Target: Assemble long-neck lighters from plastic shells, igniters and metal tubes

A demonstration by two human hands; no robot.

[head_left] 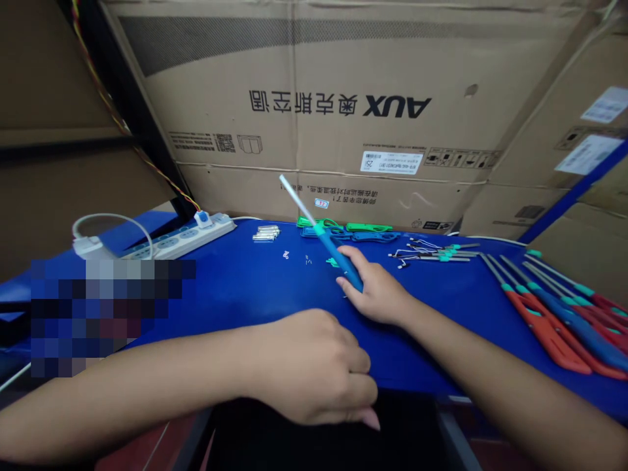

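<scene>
My right hand is closed around the blue handle of a long-nosed stick lighter. The lighter has a green collar and a thin metal tube that points up and to the left, above the blue table. Nearer to me, over the table's front edge, my left hand is curled with its back to the camera. Its fingers are bent in, and whatever may be inside them is hidden. Beyond the lighter lie green handle shells and blue handle shells. A small green part is partly behind the lighter.
Several stick lighters with orange, blue and red handles lie at the right. Metal tubes with wires lie behind them. Small silvery cylinders sit at the back, near a power strip. A cardboard wall closes off the rear.
</scene>
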